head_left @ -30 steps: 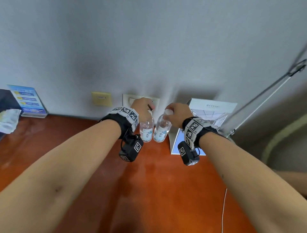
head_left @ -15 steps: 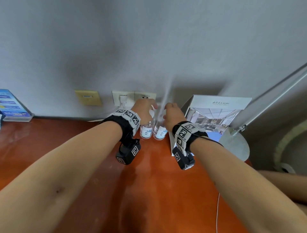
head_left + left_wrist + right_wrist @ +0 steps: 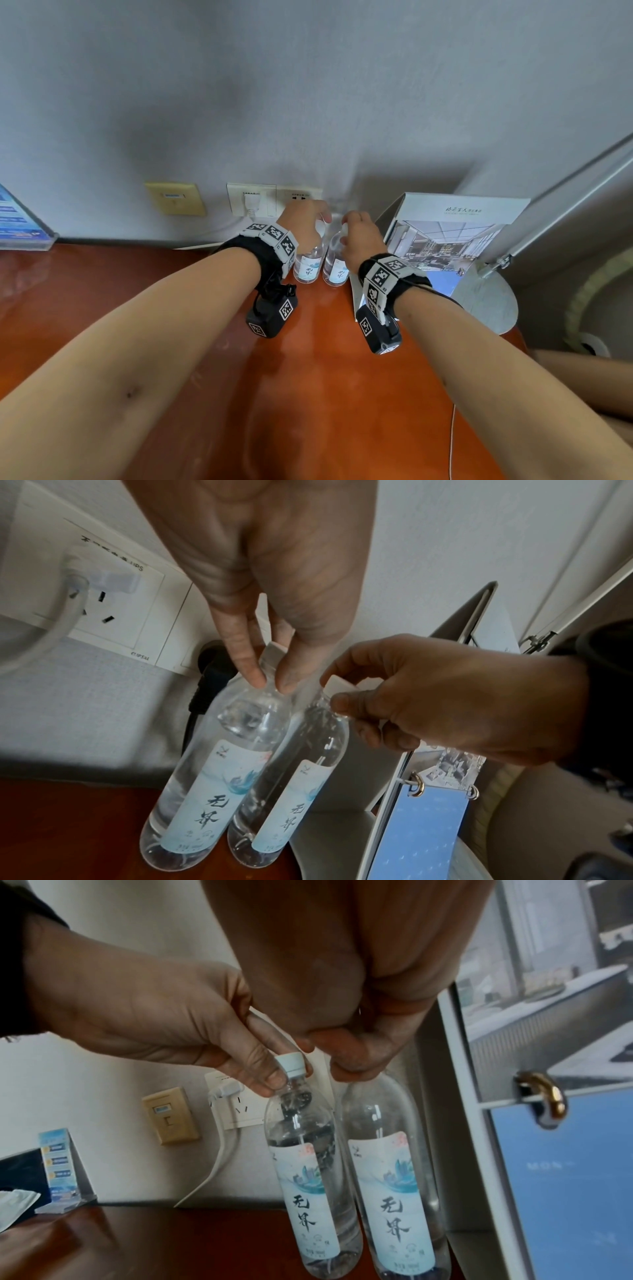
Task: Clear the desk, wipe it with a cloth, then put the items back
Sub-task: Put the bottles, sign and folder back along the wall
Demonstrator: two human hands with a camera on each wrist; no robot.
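Two clear water bottles with pale blue labels stand side by side on the reddish-brown desk (image 3: 308, 394), close to the wall. My left hand (image 3: 308, 219) pinches the white cap and neck of the left bottle (image 3: 307, 265) from above; the left wrist view shows this left hand (image 3: 272, 679) on that left bottle (image 3: 212, 799). My right hand (image 3: 352, 236) pinches the top of the right bottle (image 3: 337, 270), the cap hidden under its fingers (image 3: 356, 1066). In the right wrist view the left bottle (image 3: 308, 1191) and right bottle (image 3: 394, 1204) nearly touch.
A ring-bound desk calendar (image 3: 445, 240) stands right beside the bottles, with a round lamp base (image 3: 486, 301) and slanted metal arm behind it. Wall sockets with a white plug (image 3: 251, 202) are behind the bottles. A blue leaflet stand (image 3: 17, 222) is far left; a thin white cable (image 3: 452, 438) lies front right.
Both hands have moved with the bottles a little farther back toward the wall. The view has swung right, so the leaflet stand has slid to the left edge. Both grips are unchanged.
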